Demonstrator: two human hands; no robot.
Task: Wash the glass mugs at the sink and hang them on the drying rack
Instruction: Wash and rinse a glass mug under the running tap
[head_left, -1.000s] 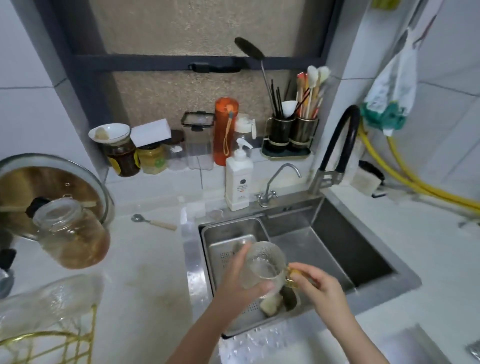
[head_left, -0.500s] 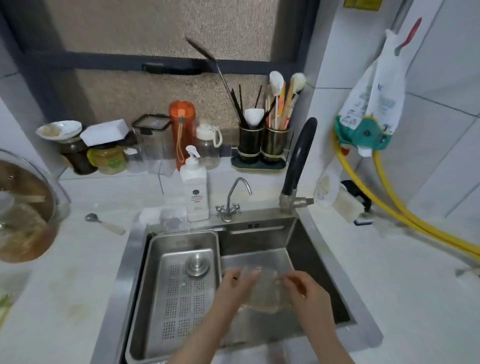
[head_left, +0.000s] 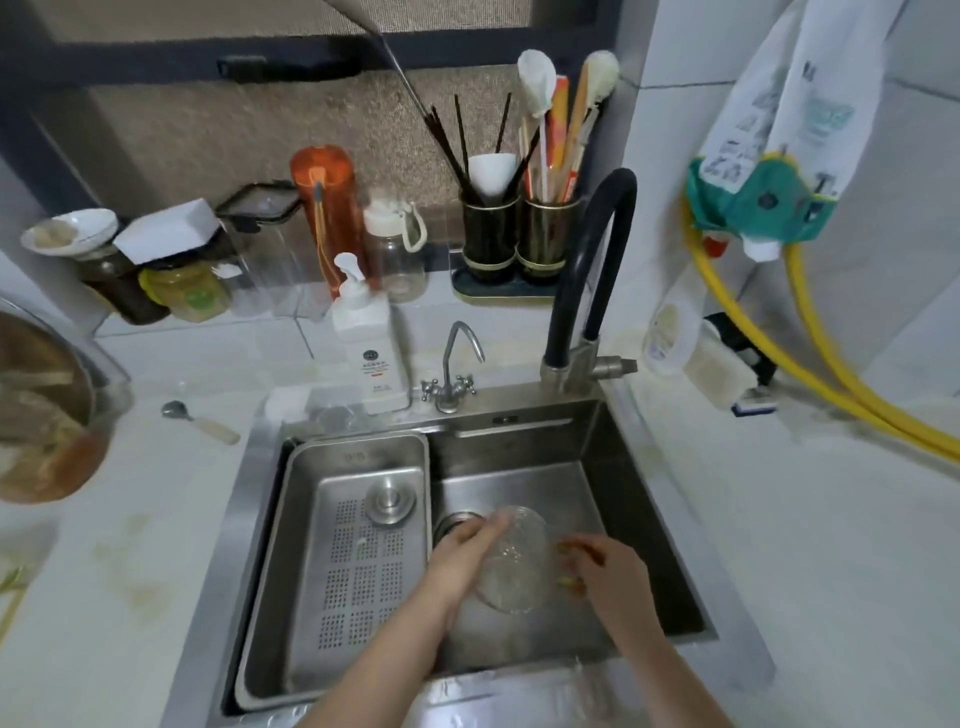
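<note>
Mug (head_left: 511, 564) is the thing being washed, and it sits low inside the sink (head_left: 613, 447), over the deep part, just beside the drain (head_left: 457, 522). Holding it down there makes sense, because any drips and splashes fall into the sink and not on the counter (head_left: 130, 519).

Both hands hold the mug, one on each side. The left hand (head_left: 462, 558) lies along the side nearer the drain, with its fingers fairly straight and pressed against the glass. The right hand (head_left: 605, 571) is on the far side from the drain, with fingers curled where a yellow handle bit shows. It looks like a pinch on the handle, but blur makes that hard to be sure of. Two hands keep wet, slippery glass from sliding away. The mug looks tipped on its side, maybe for rubbing or for pouring water out.

The black tap (head_left: 592, 270) stands behind the sink, and no water can be seen running from it. The soap bottle (head_left: 370, 348) stands on the counter behind the sink too, close enough to reach.

One second ago the mug was higher, over the tray (head_left: 358, 551) that fills the sink's other half. Now it is lower and over the deep part. The left hand wrapped round the mug then; now it lies flatter. The drying rack, seen then, is out of sight now.
</note>
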